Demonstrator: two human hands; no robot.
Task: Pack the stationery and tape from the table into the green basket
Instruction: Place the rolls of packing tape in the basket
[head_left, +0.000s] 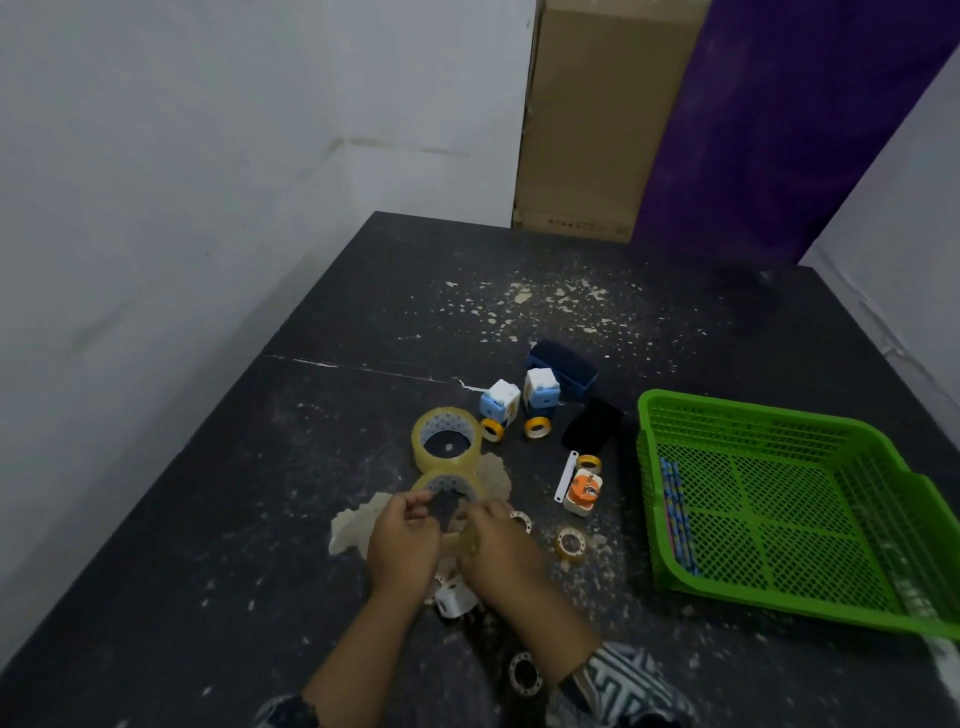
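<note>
White plaster walls fill the upper left of the frame; a tall brown cardboard box (597, 119) and a purple panel (779, 104) stand at the upper right. The dark matte surface (363, 291) is speckled with pale flecks and chipped patches.

At the right, the green basket (670, 410), a shallow square tray of perforated plastic mesh, holds patterned pencils (678, 512) along its left wall.

At lower centre, the left grip (402, 545) and right grip (501, 553), both bare hands, curl their fingers round the rim of a wide clear tape roll (449, 483) lying flat on the surface. A second clear roll (447, 439) touches it on the far side.

Above these lie a dark blue rectangular box (563, 369), a flat black piece (592, 428) and two white-and-blue cubes (500, 400).

An orange-and-white item (583, 491) sits beside a thin white strip (566, 475).

Small yellow tape rings (537, 427) and a small clear ring (570, 543) are scattered at centre, outside the basket.
</note>
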